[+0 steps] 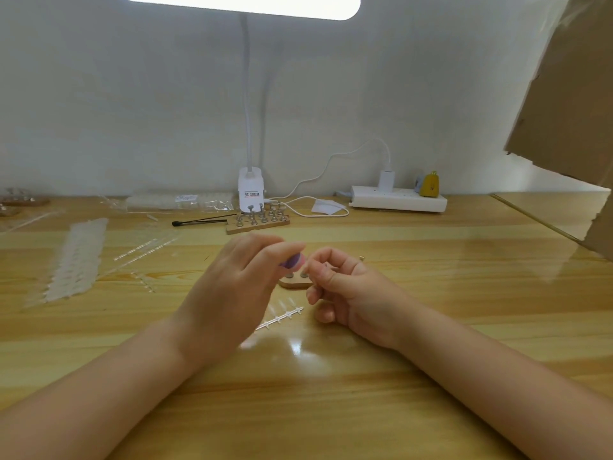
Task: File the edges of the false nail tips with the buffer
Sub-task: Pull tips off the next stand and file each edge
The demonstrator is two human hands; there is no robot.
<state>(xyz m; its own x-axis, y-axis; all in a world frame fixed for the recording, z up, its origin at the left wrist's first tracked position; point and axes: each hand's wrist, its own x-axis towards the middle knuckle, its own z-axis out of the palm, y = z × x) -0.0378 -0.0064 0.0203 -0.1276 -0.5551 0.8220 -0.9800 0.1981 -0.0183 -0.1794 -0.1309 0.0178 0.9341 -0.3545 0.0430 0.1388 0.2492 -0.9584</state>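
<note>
Buffer gripped in left hand; right hand pinches nail tip beside it, above wooden stand.

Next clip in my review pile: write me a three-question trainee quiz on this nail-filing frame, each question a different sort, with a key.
1. True or false: the left hand holds the purple buffer.
2. Multiple choice: the small wooden stand between the hands lies A) beside the power strip, B) just beyond the fingertips of both hands, C) on the cardboard.
3. Fill in: the strip of clear nail tips nearest the person lies on the table between the two ____.

Key:
1. True; the fingers wrap around it.
2. B.
3. Hands; the right hand pinches something at its fingertips, too small to identify.
</note>
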